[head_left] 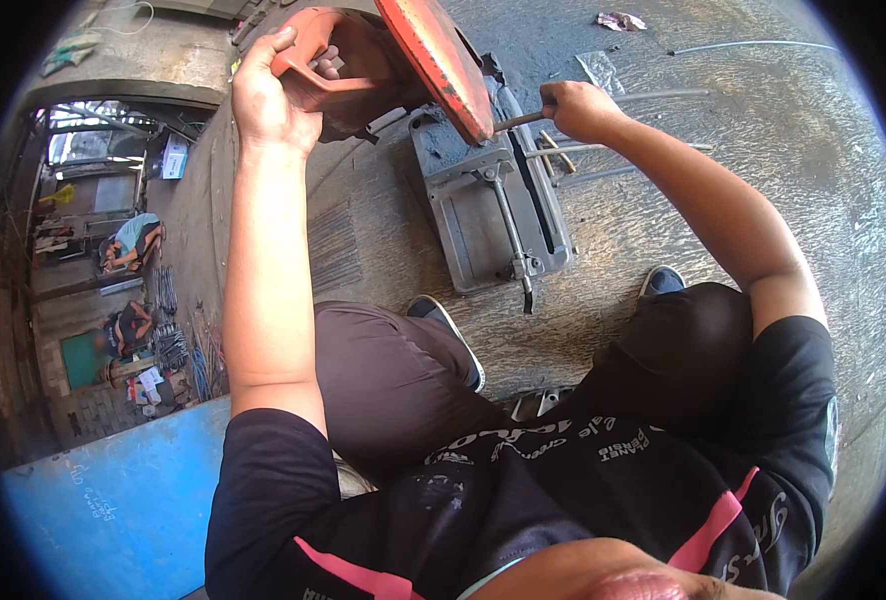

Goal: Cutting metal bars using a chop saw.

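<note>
My left hand (271, 100) is wrapped round the orange loop handle (341, 90) of a cut-off saw. The saw's head is raised, and its worn orange blade guard (441, 68) hangs over the grey metal base (473, 245). On the base lies a vise with a long screw (506, 225). My right hand (581, 112), fingers closed, holds a short thin rod (520, 122) whose far end reaches the lower edge of the guard. The guard hides the disc and whatever the rod's tip touches.
Thin rods (663, 95) and short offcuts (560, 152) lie right of the saw, near a clear plastic scrap (600, 72). More thin rods (333, 245) rest on the floor at left. A blue panel (113, 500) is at lower left. Two people (135, 243) sit farther off.
</note>
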`<action>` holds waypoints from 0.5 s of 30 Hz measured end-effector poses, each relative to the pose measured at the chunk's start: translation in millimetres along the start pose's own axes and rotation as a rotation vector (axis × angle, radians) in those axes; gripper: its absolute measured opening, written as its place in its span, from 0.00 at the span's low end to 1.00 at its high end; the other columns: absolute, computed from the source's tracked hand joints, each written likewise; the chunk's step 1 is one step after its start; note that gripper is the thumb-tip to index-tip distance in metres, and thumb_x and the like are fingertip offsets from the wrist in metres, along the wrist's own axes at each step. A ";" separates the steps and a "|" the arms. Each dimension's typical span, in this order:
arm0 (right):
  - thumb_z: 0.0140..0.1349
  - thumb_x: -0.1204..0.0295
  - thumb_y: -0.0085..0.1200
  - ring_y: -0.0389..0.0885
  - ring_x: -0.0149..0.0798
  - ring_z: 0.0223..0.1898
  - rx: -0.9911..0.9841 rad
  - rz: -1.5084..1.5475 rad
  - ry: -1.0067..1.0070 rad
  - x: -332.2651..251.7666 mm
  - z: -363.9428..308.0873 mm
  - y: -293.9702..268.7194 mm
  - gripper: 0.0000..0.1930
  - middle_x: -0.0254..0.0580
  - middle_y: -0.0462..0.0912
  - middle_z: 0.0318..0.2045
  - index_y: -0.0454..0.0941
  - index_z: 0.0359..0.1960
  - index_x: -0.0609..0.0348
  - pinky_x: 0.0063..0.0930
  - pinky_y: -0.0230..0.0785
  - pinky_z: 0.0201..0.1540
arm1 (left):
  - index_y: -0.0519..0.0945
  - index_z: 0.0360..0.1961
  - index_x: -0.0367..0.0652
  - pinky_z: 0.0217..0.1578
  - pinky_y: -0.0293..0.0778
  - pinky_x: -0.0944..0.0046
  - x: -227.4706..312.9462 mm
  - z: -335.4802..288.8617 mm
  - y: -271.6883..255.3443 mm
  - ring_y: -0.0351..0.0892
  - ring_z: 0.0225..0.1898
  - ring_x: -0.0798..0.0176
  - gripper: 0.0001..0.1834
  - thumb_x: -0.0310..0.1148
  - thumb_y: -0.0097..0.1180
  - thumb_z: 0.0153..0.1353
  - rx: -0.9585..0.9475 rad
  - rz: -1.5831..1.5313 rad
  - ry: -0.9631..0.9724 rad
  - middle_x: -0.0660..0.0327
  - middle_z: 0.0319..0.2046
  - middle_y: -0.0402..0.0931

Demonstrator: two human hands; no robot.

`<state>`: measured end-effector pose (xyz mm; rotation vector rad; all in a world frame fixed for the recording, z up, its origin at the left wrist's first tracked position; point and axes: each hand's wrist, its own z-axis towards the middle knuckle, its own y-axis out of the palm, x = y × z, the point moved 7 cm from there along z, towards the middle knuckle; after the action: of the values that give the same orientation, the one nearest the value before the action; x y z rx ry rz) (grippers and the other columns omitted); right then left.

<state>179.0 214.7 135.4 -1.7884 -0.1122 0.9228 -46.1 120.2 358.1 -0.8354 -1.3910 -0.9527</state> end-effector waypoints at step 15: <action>0.60 0.66 0.46 0.80 0.46 0.45 0.004 -0.073 0.007 -8.4 -1.2 -8.2 0.12 0.45 0.82 0.39 0.78 0.42 0.51 0.39 0.68 0.51 | 0.69 0.50 0.27 0.37 0.75 0.57 -1.2 2.1 0.0 0.77 0.35 0.54 0.24 0.37 0.48 0.58 -0.063 -0.010 0.003 0.47 0.37 0.76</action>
<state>176.7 213.2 146.9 -1.7720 -0.1698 0.8637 -47.0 122.2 357.0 -0.8744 -1.3694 -1.0090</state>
